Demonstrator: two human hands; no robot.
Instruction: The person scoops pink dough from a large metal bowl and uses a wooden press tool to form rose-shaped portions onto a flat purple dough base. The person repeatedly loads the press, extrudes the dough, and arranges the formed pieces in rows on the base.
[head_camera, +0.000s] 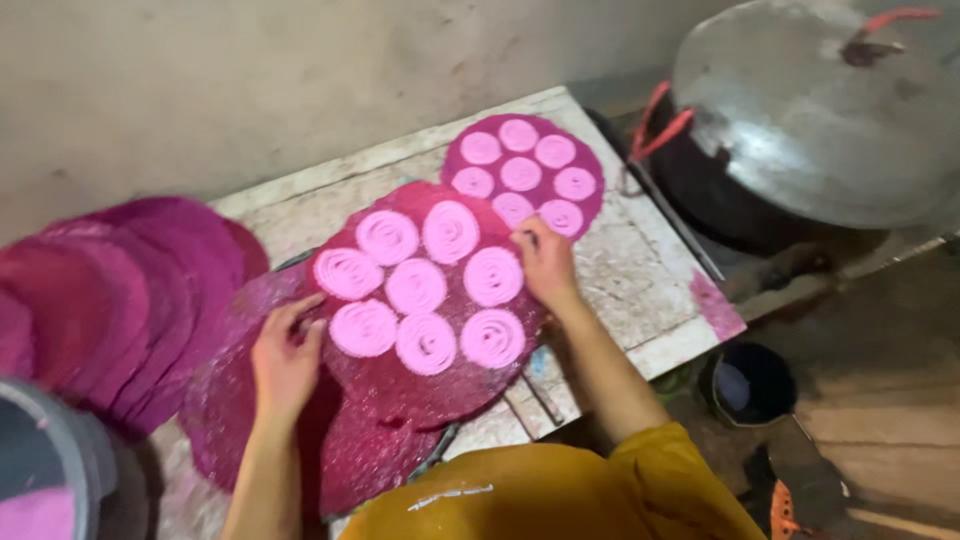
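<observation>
Two bare hands on a round magenta mat (420, 385) loaded with seven pale pink spirals (415, 285) of piped dough, sitting mid-worktop (640, 280) over more empty mats. Left hand (285, 360) flat on the near-left edge, fingers spread, not closed round anything, just pressing. Right hand (545, 262) at the far-right rim, fingertips curled and seemingly pinching the edge, though hard to tell for sure.

Looks thin and floppy, probably woven or plastic mesh, so likely to sag in the middle if lifted from one side. Spirals look soft and wet, easy to smear or slide. Best hold judged to be opposite rims, clear of the dough, kept level.

Second loaded mat (522, 170) just beyond, touching or slightly overlapped by the first. Stack of empty magenta mats (130, 290) off to the left, big metal lid (810, 110) over a dark pot at right, small dark bucket (748, 385) on the floor.
</observation>
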